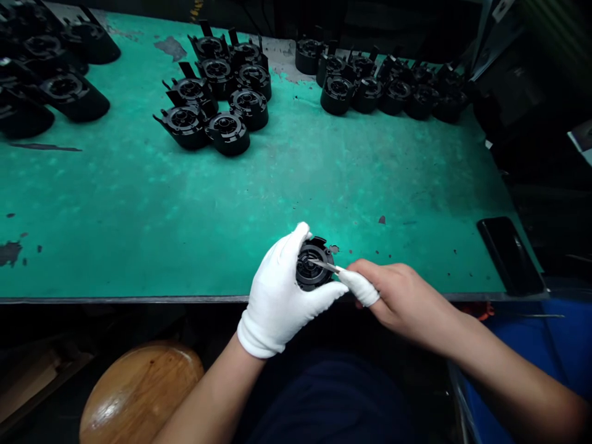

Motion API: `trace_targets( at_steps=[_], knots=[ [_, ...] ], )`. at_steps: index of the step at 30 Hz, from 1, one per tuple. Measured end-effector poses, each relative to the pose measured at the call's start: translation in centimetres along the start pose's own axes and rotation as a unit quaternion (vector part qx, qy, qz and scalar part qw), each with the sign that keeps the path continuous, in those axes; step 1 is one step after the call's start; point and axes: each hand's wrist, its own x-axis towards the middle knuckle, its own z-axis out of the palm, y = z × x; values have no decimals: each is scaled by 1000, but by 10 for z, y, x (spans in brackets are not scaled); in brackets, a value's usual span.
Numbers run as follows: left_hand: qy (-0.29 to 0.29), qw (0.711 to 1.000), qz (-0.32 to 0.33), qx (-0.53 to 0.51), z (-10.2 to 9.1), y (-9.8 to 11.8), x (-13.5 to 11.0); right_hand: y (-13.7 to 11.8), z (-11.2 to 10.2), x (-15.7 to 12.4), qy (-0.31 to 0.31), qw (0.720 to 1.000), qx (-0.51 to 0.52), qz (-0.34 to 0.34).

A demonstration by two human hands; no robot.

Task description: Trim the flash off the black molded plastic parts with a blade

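My gloved left hand (277, 287) was curled round a black round part (314, 279), fingers along its far left side, thumb stretched out in front; grip was half open, about as wide as the part. My right hand (393, 287), ungloved apart from a white thumb cover (358, 287), was closed on a slim metal blade (326, 266). Handle was hidden inside the fist, so couldn't tell its shape. Blade pointed left, tip at the middle of the part's ringed face, which was turned up toward me. Part sat between both hands, over the near edge of the green tabletop (296, 179); couldn't tell if it rested there or was held just above. Small dark worn patches dotted the green surface just right of the part.

Farther right of my grip, near the table's corner: a black phone (511, 256), lying flat. Beyond my grip, ahead and a bit left, stood a middle cluster (229, 132) of similar black parts, several with upright prongs. Ahead and right, a right cluster (337, 92) in rows, near the back edge. Far left, a left cluster (76, 95), partly cut off by the frame. Below and left of my grip: a round wooden stool (143, 394). Below right: something blue (531, 345), too dark to name.
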Motion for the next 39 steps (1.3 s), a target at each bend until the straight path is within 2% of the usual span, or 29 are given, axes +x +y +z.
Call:
trace_targets(
  at_steps=[4,9,17,21,26,29,35,39],
  knots=[
    [9,1000,-2,4,0,3,0,-2,17,-2,-1,999,36,3],
    [1,1000,-8,2,0,4,2,-2,21,0,-19,1000,14,7],
    [-48,999,-15,0,-7,5,6,-2,4,11,-72,993,-74,-51],
    [-65,998,-19,5,-10,5,5,-2,-6,15,-93,991,-62,-74],
    [-57,998,-10,0,-8,3,3,-2,-17,12,-62,995,-65,-54],
    [-51,999,-2,1,-8,3,3,-4,-22,11,-78,991,-106,-36],
    [-43,999,15,5,-7,1,3,-6,-28,11,-80,989,-117,-38],
    [-46,999,21,8,-7,-1,3,-8,-31,14,-103,983,-149,-30]
  ],
)
